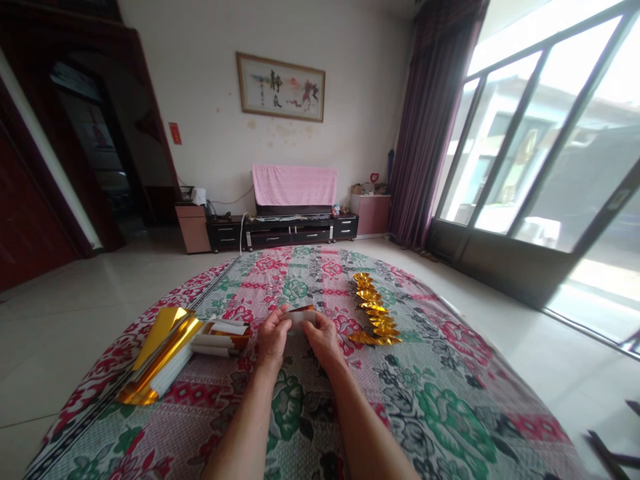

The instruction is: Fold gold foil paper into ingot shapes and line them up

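Observation:
Between my two hands is a small sheet of gold foil paper (301, 317), its pale grey-white back facing me and a strip of gold showing along the top edge. My left hand (273, 337) pinches its left end. At the right end my right hand (323, 337) grips it with thumb and fingers. To the left lie curled gold foil sheets (173, 350), beside a smaller bunch of rolled sheets (220, 339) with white backs. On the right, several folded gold foil pieces (376, 310) stretch away in a row.
Everything lies on a round table with a patterned red, green and grey cloth (450, 427). Beyond it stand a low black cabinet (290, 237) and a pink cloth (295, 185) draped over something. Glass doors (530, 147) and a purple curtain (425, 127) are at the right.

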The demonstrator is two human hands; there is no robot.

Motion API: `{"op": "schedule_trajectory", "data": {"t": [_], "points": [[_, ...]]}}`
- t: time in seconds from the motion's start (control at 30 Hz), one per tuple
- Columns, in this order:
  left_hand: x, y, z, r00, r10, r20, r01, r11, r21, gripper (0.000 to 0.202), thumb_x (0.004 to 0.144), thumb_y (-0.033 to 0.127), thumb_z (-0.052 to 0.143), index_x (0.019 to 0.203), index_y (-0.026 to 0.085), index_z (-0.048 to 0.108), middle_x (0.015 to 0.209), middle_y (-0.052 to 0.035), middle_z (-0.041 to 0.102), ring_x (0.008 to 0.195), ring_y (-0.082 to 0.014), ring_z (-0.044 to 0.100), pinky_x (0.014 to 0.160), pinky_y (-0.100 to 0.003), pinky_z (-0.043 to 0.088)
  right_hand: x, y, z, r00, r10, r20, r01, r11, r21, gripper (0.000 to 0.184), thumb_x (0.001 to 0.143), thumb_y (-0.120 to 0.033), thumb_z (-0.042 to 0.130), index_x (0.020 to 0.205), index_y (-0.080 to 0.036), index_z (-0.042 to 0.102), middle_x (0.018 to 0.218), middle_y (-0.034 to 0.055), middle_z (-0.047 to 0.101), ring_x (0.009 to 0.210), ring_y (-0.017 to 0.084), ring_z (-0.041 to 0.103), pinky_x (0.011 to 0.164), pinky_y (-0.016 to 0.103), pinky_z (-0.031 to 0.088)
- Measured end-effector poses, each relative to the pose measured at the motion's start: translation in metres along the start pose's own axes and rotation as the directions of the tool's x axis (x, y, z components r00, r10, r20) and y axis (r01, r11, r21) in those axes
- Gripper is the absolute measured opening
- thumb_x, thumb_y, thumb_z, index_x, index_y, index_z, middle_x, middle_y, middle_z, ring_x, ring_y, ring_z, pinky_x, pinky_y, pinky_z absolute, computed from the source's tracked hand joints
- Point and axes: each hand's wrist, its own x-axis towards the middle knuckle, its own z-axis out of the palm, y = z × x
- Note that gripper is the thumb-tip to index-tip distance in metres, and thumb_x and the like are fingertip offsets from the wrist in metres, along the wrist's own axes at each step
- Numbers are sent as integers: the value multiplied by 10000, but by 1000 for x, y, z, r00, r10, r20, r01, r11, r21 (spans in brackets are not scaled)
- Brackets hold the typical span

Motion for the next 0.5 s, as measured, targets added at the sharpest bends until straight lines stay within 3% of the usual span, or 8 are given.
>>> {"op": "schedule_trajectory", "data": {"t": [0.27, 0.5], "points": [[-3, -3, 2, 1000, 20, 23, -20, 999, -26, 475, 535, 209, 636, 1005, 142, 624, 709, 2, 667, 657, -145, 600, 677, -258, 447, -1, -2, -4, 1000, 12, 11, -12, 1000, -10, 218, 637, -285, 512, 736, -139, 640, 535, -50, 488, 493, 82, 359, 472, 190, 310], [-5, -2, 3, 999, 23, 46, -21, 999, -28, 509, 564, 279, 674, 1055, 166, 603, 725, 5, 658, 643, -146, 601, 663, -267, 461, 0, 1, -3, 1000, -9, 0, 9, 999, 31, 238, 635, -307, 527, 753, -138, 646, 565, -37, 525, 515, 91, 400, 483, 189, 341]]}}
